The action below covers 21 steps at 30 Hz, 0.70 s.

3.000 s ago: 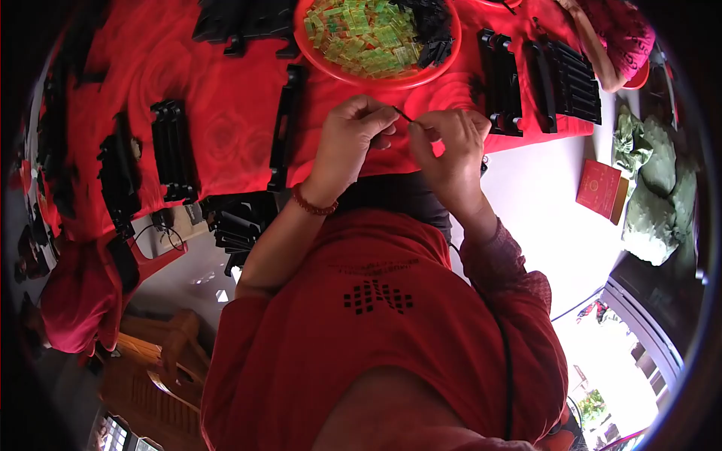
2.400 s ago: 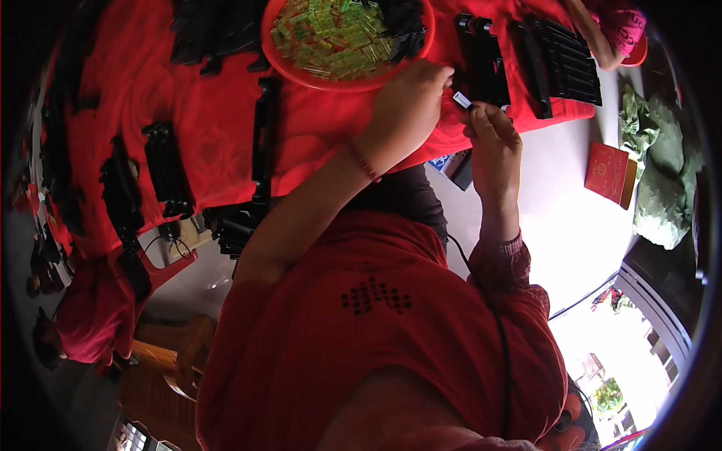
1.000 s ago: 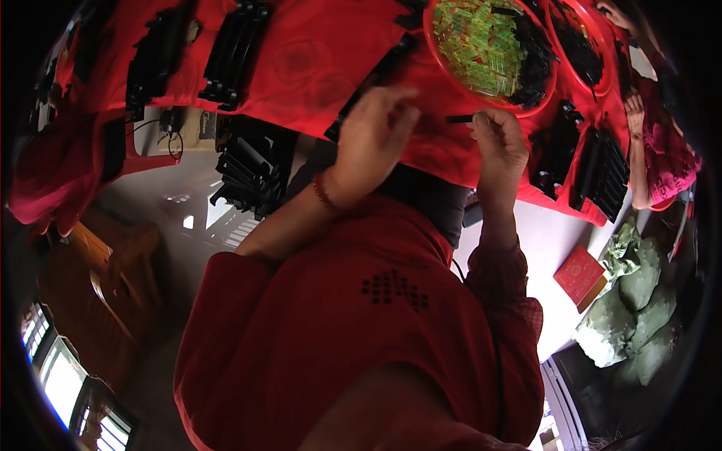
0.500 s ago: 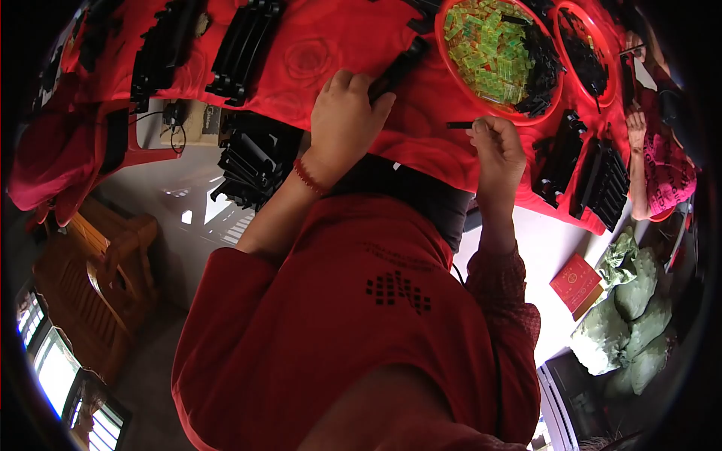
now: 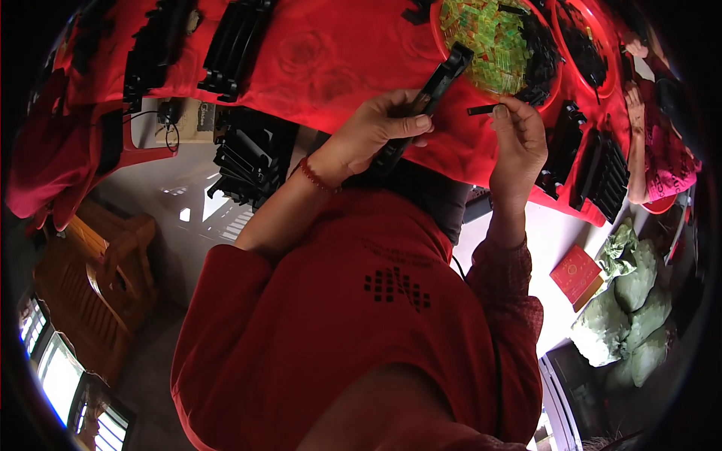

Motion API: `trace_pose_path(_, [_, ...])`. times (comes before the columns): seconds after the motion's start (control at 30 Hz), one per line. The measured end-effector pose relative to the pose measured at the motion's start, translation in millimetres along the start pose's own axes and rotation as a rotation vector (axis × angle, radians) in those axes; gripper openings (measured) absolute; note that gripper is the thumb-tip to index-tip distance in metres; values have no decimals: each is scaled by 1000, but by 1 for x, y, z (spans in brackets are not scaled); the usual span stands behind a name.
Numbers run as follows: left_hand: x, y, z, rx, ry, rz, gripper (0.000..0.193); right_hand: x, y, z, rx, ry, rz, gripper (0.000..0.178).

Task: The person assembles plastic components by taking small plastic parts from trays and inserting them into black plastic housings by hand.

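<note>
My left hand [image 5: 391, 124] is closed round a long black plastic part [image 5: 444, 71], which it holds tilted over the table's near edge. The part's far end reaches up to the rim of a red basin. Between the thumb and fingertips of my right hand [image 5: 520, 135] is a small flat black strip [image 5: 481, 110], pointing left toward the long part but apart from it. The red basin [image 5: 553, 101] beyond my right hand holds many green-yellow translucent pieces [image 5: 485, 45] and a heap of black strips [image 5: 538, 60].
A red cloth [image 5: 301, 60] covers the table. Long black parts lie in rows at the left [image 5: 235, 49] and right [image 5: 602, 177]. A second red basin [image 5: 611, 56] holds black pieces. Another person's hand [image 5: 635, 109] is at the far right. Black parts [image 5: 252, 158] are piled below the table edge.
My left hand has lifted the long black part off the table and brought it nearer, turned more upright. My right hand has moved slightly right with the strip.
</note>
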<state>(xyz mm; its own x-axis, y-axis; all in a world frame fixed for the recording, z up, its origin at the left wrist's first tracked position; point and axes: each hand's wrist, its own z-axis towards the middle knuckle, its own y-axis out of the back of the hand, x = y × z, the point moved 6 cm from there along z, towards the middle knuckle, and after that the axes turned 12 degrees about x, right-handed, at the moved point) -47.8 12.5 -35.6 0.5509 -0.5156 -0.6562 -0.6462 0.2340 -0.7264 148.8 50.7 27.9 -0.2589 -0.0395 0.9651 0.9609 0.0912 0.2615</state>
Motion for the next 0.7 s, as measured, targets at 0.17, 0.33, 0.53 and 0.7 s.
trace_pose_path(0.17, [8,3,3,26,13,3,50,3,-2,1,1,48,61,12])
trace_pose_path(0.33, [17,10,9,76,45,-210,56,4,-6,2,-18,19,71,10])
trace_pose_path(0.53, [18,10,13,128,27,-229,51,8,-22,3,54,38,130,8])
trace_pose_path(0.7, [14,8,11,78,41,-219,50,7,-50,4,210,-4,141,9])
